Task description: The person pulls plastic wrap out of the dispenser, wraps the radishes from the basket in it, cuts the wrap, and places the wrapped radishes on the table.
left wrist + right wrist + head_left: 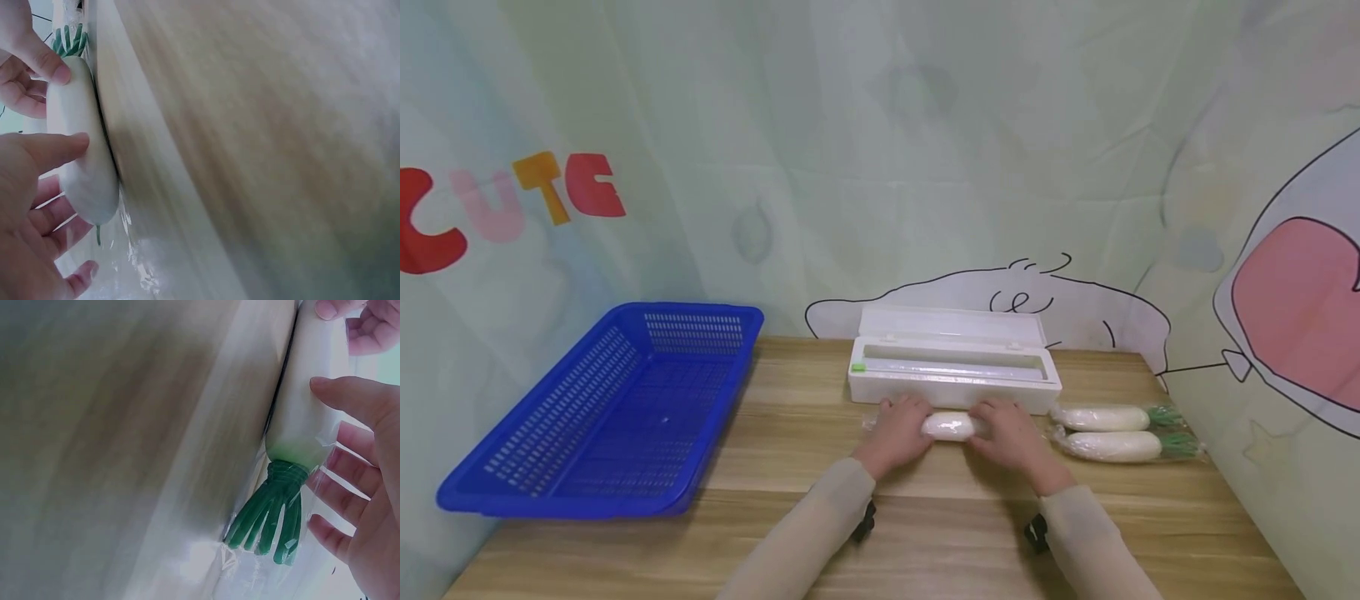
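Observation:
A white radish (950, 427) lies crosswise on the table in front of the white cling film box (955, 393). My left hand (898, 433) grips its root end, thumb on the near side and fingers curled behind. Toward the leaf end, my right hand (1011, 433) holds it the same way. In the right wrist view the green leaf stalks (269, 515) stick out past that hand, with clear film (250, 575) around them. Film (125, 262) also spreads beyond the root tip in the left wrist view.
The box's lid (951, 325) stands raised; a green slider (858, 367) sits at its left end. Two film-wrapped radishes (1105, 418) (1112, 447) lie side by side at the right. A blue plastic basket (718, 442) stands on the left.

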`<state>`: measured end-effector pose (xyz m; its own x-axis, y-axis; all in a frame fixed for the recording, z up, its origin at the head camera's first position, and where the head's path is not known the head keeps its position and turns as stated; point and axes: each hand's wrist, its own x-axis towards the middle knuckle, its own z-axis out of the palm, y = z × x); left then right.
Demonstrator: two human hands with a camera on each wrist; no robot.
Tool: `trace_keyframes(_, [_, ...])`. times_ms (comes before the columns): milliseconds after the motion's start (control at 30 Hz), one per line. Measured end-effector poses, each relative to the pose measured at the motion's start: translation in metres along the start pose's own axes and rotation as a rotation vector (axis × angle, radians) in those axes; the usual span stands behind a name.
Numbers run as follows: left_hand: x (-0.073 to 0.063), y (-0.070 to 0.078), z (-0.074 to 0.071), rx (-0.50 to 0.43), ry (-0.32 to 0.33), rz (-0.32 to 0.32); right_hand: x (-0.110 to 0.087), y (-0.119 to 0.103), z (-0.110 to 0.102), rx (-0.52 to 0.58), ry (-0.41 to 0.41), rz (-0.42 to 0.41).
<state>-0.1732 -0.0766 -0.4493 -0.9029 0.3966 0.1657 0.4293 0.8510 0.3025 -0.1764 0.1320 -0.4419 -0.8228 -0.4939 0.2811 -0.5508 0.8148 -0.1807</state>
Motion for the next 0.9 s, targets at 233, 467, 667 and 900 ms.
trace_keyframes(233, [-0.003,-0.001,-0.002,-0.077,0.054,-0.034,0.005,0.002,0.001,0.046,-0.002,0.0])
trace_keyframes(467, [-0.005,-0.003,-0.005,-0.11,0.053,-0.048,0.0,0.002,0.001,0.157,0.015,0.056])
trace_keyframes(667, [-0.01,-0.007,-0.01,-0.177,0.07,-0.026,-0.001,-0.001,-0.004,0.158,0.053,0.03])
trace_keyframes(900, [-0.015,-0.029,-0.023,-0.251,0.245,-0.048,0.019,-0.011,-0.018,0.187,0.106,-0.012])
